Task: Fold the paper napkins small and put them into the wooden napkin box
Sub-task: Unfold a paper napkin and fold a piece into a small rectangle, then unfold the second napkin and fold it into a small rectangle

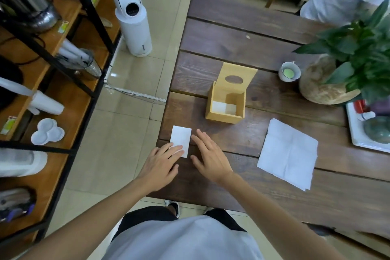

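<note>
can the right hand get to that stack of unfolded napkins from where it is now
Probably yes. The right hand is open and holds nothing, and only bare table lies between it and the stack of unfolded napkins.

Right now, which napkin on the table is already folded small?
The small napkin under the left hand fingertips; the stack of napkins to the right lies unfolded.

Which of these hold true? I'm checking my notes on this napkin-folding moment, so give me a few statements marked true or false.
1. The wooden napkin box has its lid open. True.
2. The left hand rests on the folded napkin. True.
3. The right hand holds a napkin. False: it is open, beside the folded napkin.
4. The box is empty. False: white paper lies inside.
5. The unfolded napkins lie right of the hands. True.
</note>
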{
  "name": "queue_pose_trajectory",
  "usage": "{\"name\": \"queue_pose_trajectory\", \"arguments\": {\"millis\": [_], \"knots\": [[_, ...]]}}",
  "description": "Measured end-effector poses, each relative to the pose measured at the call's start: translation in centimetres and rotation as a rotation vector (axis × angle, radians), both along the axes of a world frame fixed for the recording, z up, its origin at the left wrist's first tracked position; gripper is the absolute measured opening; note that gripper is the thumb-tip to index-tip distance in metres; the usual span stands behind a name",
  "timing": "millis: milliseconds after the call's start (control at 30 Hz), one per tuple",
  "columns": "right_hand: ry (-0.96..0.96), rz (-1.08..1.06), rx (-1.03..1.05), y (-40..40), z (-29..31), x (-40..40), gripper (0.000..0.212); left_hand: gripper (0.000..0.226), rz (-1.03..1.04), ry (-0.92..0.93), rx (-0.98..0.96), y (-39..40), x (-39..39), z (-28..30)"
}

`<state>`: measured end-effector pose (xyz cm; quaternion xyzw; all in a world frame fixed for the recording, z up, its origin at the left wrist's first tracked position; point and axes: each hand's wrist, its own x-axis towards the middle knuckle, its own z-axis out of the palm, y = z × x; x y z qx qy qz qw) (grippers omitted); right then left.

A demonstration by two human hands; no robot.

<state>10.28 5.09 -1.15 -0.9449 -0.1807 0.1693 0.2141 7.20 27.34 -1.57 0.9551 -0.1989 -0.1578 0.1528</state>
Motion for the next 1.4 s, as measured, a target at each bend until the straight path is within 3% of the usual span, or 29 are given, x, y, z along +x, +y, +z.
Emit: {"name": "queue_pose_trajectory", "arguments": {"millis": [433, 733, 833, 967, 1200, 1400], "knots": [[0.069, -0.518, 0.123, -21.2, 0.3, -6.6, 0.042, 0.029, -0.11, -0.029, -0.172, -17.1, 2.7, 0.8], [0.011, -0.753, 0.084, -36.2, -0.2, -2.8, 0.033, 0.028, -0.067, -0.02, -0.193, -30.8, 7.4, 0.2], [0.032, -0.758, 0.064, -39.2, -0.8, -1.4, 0.036, 0.033, -0.058, 0.005, -0.136, -33.5, 9.2, -0.1], [0.047, -0.614, -0.018, -41.1, -1.7, -0.5, 0.039, 0.038, -0.061, 0.017, -0.03, -35.6, 11.1, -0.5], [-0.097, -0.581, 0.032, -41.7, -2.9, -0.6, 0.01, 0.028, -0.077, -0.022, 0.005, -36.2, 12.3, -0.8], [-0.125, -0.601, 0.107, -41.3, -2.9, -1.2, 0.004, 0.018, -0.042, -0.042, -0.022, -36.1, 12.3, -1.0]]}}
